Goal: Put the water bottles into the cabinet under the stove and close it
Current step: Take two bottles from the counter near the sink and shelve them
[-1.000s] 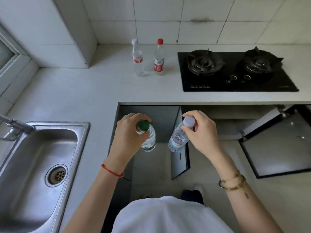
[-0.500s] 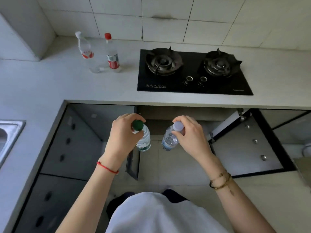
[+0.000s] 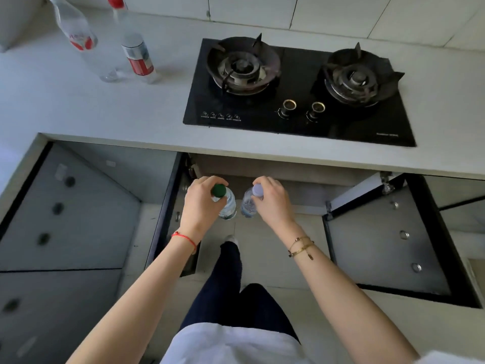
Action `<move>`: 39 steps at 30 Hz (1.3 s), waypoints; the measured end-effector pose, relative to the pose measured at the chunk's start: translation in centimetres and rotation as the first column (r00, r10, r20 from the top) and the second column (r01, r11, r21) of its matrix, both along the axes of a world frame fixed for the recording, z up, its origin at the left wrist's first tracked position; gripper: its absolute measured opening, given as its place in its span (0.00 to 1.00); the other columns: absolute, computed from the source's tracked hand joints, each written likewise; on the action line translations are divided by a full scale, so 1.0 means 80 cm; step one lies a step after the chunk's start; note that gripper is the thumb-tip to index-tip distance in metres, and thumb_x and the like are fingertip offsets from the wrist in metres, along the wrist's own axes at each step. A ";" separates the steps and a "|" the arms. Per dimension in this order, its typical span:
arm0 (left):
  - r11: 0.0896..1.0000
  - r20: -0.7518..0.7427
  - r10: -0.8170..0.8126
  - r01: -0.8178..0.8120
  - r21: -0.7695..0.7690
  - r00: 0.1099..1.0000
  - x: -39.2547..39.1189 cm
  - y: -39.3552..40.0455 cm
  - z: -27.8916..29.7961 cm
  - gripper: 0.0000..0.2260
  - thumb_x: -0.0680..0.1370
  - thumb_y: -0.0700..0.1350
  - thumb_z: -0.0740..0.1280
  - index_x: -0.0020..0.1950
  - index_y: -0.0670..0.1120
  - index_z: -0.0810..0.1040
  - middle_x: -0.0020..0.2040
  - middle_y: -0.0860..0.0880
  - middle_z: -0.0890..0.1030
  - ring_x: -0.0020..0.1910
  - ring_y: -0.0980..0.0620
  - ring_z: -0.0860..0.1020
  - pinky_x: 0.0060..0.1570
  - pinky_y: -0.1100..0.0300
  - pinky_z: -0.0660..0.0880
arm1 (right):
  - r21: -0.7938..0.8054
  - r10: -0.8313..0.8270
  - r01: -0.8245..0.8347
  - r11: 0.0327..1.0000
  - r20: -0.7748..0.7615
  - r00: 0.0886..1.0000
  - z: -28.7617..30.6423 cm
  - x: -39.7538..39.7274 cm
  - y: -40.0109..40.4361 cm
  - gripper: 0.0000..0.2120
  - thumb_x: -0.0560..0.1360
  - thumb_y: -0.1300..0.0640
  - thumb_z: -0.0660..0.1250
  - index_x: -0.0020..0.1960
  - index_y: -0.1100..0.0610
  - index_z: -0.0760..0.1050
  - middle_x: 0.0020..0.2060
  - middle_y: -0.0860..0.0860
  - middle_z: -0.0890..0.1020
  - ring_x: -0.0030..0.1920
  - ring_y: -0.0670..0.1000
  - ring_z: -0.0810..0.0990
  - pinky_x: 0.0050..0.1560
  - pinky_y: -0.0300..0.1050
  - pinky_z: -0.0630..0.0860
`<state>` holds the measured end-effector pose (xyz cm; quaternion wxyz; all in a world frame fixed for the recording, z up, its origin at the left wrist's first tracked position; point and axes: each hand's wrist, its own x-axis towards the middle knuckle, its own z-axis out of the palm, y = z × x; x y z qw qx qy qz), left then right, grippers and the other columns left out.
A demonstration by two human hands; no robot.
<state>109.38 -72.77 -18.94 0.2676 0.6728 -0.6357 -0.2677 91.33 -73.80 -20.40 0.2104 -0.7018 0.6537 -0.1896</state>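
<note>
My left hand (image 3: pixel 200 206) grips a green-capped water bottle (image 3: pixel 227 204) by its neck. My right hand (image 3: pixel 273 203) grips a pale-purple-capped water bottle (image 3: pixel 248 206) the same way. Both bottles hang upright, close together, just in front of the open cabinet (image 3: pixel 262 172) under the black stove (image 3: pixel 299 88). The cabinet's right door (image 3: pixel 380 245) and left door (image 3: pixel 168 211) stand swung out. Two more clear bottles stay on the counter at the back left, one white-capped (image 3: pixel 84 46), one red-capped (image 3: pixel 136 53).
The white counter edge (image 3: pixel 262 153) overhangs the cabinet opening. Grey cabinet fronts (image 3: pixel 65 219) with dark round marks fill the left. My legs and a foot (image 3: pixel 231 240) stand on the pale floor between the open doors.
The view has shifted right and closer to the stove; the sink has left the frame. Both hands with their bottles now sit lower, nearer the cabinet opening.
</note>
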 end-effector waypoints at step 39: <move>0.999 0.133 0.027 -0.031 0.032 0.991 -0.020 -0.332 -0.712 0.11 0.71 0.35 0.72 0.53 0.43 0.83 0.49 0.41 0.86 0.48 0.41 0.83 0.52 0.48 0.81 | 0.069 0.136 -0.133 0.989 -0.035 0.990 -0.690 0.024 -0.322 0.08 0.76 0.63 0.67 0.55 0.61 0.78 0.52 0.60 0.82 0.50 0.60 0.82 0.43 0.41 0.74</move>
